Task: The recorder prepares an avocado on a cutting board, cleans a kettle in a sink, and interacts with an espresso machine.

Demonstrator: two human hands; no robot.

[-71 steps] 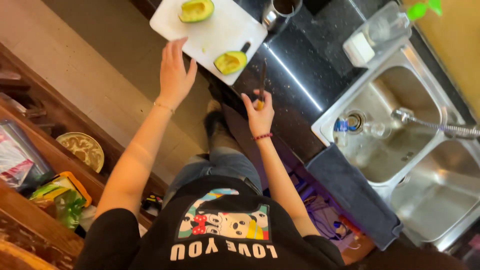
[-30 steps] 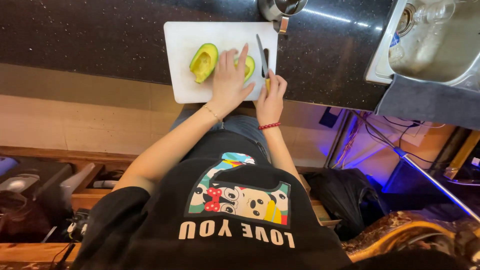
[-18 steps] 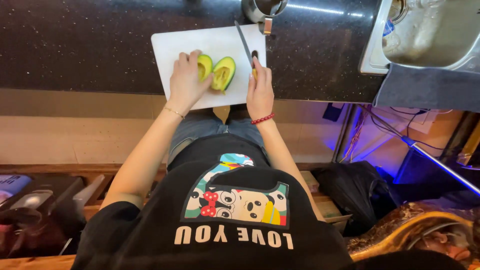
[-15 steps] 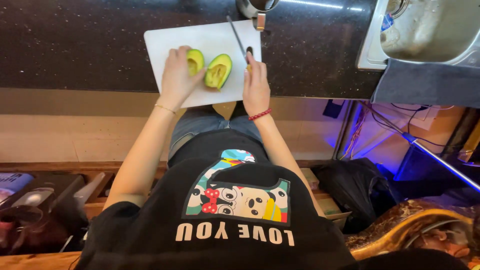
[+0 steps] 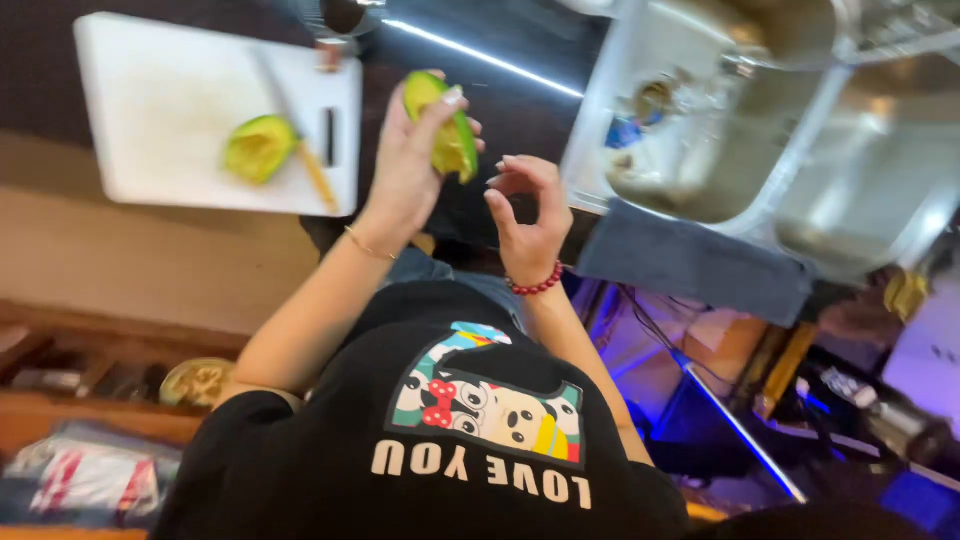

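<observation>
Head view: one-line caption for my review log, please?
Left hand lifts an avocado half beside the empty right hand; the other half lies on the cutting board.

We note a black T-shirt (image 5: pixel 440 470) with cartoon print, a red bead bracelet (image 5: pixel 535 287), a thin gold bracelet (image 5: pixel 368 247), and jeans (image 5: pixel 470 280).

left hand (image 5: pixel 410 165): raised, fingers clasped in a grip | right hand (image 5: pixel 530 215): apparently empty, fingers curled, blurred

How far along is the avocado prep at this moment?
Done: the avocado is halved; one green avocado half lies on the white cutting board beside the knife. In hand: the left hand holds the other avocado half, the right hand empty beside it. Left: both halves look unpeeled and unsliced.
</observation>
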